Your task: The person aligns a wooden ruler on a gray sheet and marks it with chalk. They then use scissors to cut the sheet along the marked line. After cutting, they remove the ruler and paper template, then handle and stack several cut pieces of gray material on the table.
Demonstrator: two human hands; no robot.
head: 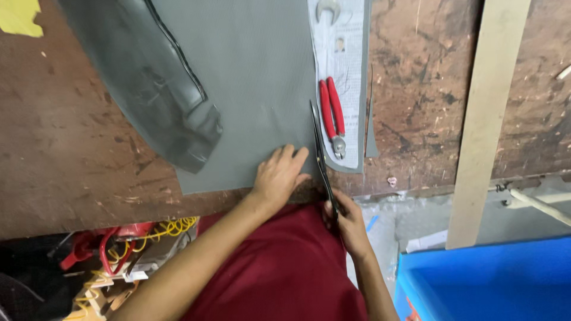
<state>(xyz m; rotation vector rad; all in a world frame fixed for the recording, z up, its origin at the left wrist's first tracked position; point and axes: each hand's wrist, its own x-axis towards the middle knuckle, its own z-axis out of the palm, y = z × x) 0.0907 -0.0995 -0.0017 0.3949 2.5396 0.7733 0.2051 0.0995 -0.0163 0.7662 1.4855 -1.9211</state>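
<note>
So the left hand [278, 173] is pressed flat, fingers spread, on the near corner of a grey sheet [256, 89] right at the front edge of the bench [65, 154]. The right hand [348, 223] is just off that front edge, curled tight around the handles of a pair of black scissors [320, 156]. The blades point away from the person and run along the right edge of the sheet, just beside the left fingertips. The two hands are near each other but not touching, scissors between them.

The sheet lies across the middle of the bench and runs to the far edge of the view. A darker, shiny grey cover [157, 83] with a black seam overlaps its left side, curving down toward the front edge.

Right of the scissors there's a strip of newspaper [351, 71] on the bench with red-handled pliers [332, 116] lying on it, jaws toward the front edge. The end of a spanner [328, 9] shows at the far end of that strip. A pale wooden plank [488, 119] leans across the right part of the bench.

Below the front edge: a dark red garment [285, 267] on the person, a blue bin [488, 282] at the right, and yellow coiled cable [169, 229] with red bits at the left. A yellow scrap [18, 16] sits at the far left corner.
</note>
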